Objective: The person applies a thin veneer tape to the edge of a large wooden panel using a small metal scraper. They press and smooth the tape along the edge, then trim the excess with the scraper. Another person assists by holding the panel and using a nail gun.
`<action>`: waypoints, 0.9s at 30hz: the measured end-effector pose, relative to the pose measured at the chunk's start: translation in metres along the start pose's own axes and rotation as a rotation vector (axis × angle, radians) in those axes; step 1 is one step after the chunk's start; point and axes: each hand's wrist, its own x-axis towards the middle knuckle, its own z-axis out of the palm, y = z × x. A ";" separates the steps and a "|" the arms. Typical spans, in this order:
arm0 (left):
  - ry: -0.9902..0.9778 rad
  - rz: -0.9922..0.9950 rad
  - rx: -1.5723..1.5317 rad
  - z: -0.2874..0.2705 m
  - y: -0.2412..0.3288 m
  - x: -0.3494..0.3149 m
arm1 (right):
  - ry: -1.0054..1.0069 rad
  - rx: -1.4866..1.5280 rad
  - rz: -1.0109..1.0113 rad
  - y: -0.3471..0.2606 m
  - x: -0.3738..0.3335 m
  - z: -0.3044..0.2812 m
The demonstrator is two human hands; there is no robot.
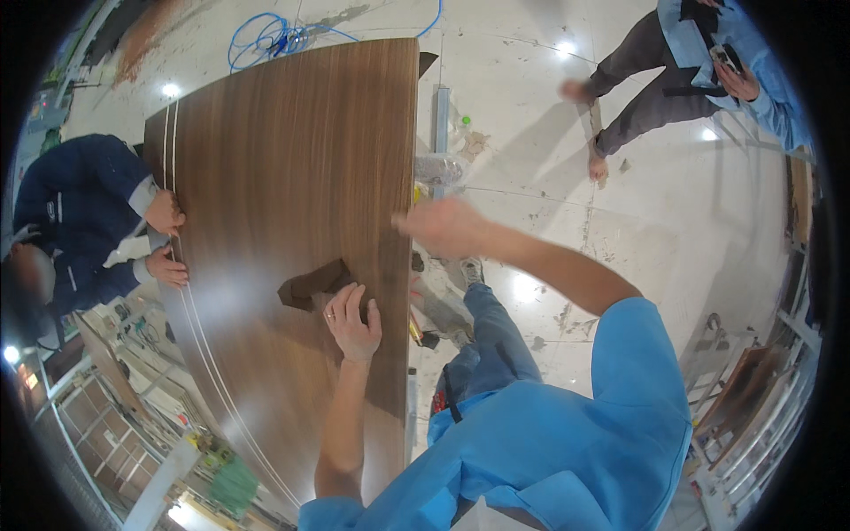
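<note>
A large wood-grain panel (292, 150) with two pale lines along its left side lies in front of me. On its surface my left hand (354, 326) rests with fingers stretched out, a ring on one of them. Its fingertips are at the edge of a dark brown, soft-looking folded piece (315, 283), perhaps a cloth; whether they press on it is hard to see. My right hand (443, 226) is over the panel's right edge, blurred by motion, so its fingers and anything in them do not show clearly.
Across the panel, a co-worker's hands (166, 212) rest on its left edge. Another person (655, 71) stands at the upper right, holding a small device. A coiled blue hose (266, 40) lies on the floor beyond. Racks (753, 398) stand at the right.
</note>
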 end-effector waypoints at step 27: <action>-0.045 0.258 0.132 0.086 0.065 0.221 | 0.440 -0.083 0.335 0.184 0.147 -0.060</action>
